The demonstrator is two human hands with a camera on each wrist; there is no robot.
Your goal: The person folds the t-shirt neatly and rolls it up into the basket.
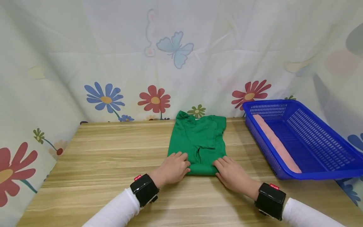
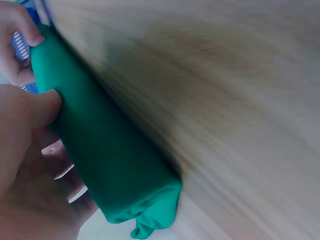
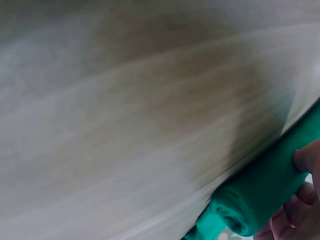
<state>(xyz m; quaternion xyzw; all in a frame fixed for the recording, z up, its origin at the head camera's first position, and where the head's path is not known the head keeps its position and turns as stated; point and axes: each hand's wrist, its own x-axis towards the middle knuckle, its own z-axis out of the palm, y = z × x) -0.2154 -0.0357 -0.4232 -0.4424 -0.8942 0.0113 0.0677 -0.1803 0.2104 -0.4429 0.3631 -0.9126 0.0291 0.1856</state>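
A green T-shirt (image 1: pixel 199 134) lies on the wooden table, its near edge rolled into a thick tube. The left hand (image 1: pixel 173 167) grips the left part of this roll and the right hand (image 1: pixel 233 173) grips its right end. In the left wrist view the thumb presses the near side of the green roll (image 2: pixel 107 145), with the other fingers behind it. Much the same grip shows in the right wrist view, where the spiral end of the rolled shirt (image 3: pixel 235 212) is visible. The far part of the shirt stays flat, with its collar toward the curtain.
To the right stands a blue plastic basket (image 1: pixel 279 172) with perforated walls. A pink rolled cloth (image 1: pixel 276 143) lies along its left side. Behind the wooden table (image 1: pixel 113 151) hangs a white curtain (image 1: pixel 122 63) printed with flowers and a butterfly.
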